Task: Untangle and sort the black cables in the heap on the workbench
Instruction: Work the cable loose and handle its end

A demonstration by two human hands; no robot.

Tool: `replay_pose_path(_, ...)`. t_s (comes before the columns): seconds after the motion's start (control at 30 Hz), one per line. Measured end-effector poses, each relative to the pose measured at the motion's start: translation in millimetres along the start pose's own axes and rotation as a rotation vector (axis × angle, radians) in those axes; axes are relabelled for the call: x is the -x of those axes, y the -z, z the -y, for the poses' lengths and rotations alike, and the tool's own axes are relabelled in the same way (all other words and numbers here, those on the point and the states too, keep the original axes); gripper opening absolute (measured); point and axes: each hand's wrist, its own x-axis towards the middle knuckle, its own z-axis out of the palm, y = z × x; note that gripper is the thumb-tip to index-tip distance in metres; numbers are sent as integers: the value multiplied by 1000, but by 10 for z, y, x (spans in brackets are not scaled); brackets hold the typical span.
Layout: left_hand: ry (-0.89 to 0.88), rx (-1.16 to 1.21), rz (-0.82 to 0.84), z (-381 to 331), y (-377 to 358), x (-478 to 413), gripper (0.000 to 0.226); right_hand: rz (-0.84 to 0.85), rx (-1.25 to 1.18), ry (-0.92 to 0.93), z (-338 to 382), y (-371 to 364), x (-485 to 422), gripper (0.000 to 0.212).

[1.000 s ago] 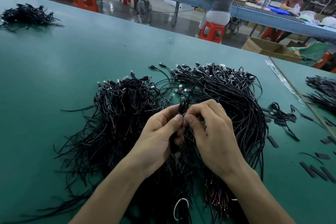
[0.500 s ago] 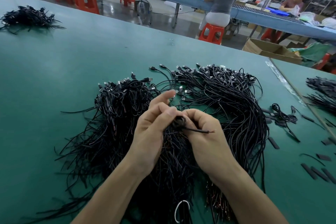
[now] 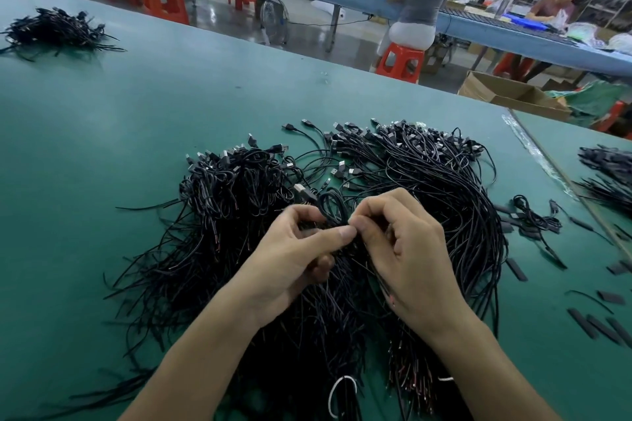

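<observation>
A big heap of black cables (image 3: 427, 188) with USB plugs lies on the green workbench (image 3: 136, 120), split into a left mass (image 3: 219, 202) and a right mass. Over its middle, my left hand (image 3: 294, 260) and my right hand (image 3: 407, 249) meet fingertip to fingertip. Both pinch one small coiled black cable (image 3: 333, 207), whose loop stands up between them with a plug pointing up-left. The lower part of that cable is hidden behind my fingers.
A separate cable bundle (image 3: 54, 31) lies at the far left, another pile (image 3: 608, 174) at the right edge. Short black sleeves (image 3: 595, 325) and a small coil (image 3: 533, 215) are scattered to the right. Beyond the bench edge stand stools, a cardboard box (image 3: 506, 96) and seated people.
My hands have turned the small cable: the straight end that stuck out right is gone, and a loop now stands above my fingertips. My left forefinger has curled down.
</observation>
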Motion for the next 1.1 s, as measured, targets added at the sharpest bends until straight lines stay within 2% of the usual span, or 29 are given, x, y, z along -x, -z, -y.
replay_pose_path(0.1, -66, -20, 105, 33, -15, 12, 50, 17, 66, 53, -22, -5, 13, 8)
replay_pose_path(0.17, -155, -89, 87, 43, -8, 12, 44, 12, 71, 34, -36, 14, 9, 7)
replay_pose_path(0.3, -416, -397, -138, 54, 14, -14, 25, 47, -3, -85, -44, 15, 26, 17)
replay_pose_path(0.37, -535, -540, -300, 77, 10, -20, 25, 66, -92, -146, -32, -14, 42, 22)
replay_pose_path(0.4, -565, -553, -330, 85, 12, -19, 26, 80, -141, -171, -16, -32, 48, 22)
replay_pose_path(0.6, -541, -386, -196, -1, 72, -25, 20, 185, -201, -178, 26, -105, 69, 16)
replay_pose_path(0.7, -544, -413, -72, -49, 58, -8, 33, 184, -173, -205, -15, -107, 82, 13)
replay_pose_path(0.77, -507, -344, 24, -56, 55, 19, 43, 151, -153, -213, -49, -76, 75, 11)
replay_pose_path(0.87, -464, -311, 130, -43, 33, 63, 43, 105, -90, -202, -80, -23, 46, 13)
replay_pose_path(1.0, -525, -642, 0, 18, -25, 95, 27, 60, -98, -214, -74, -9, 30, 20)
replay_pose_path(1.1, -643, -813, -108, 57, -31, 80, 19, 8, -124, -232, -88, -4, 41, 19)
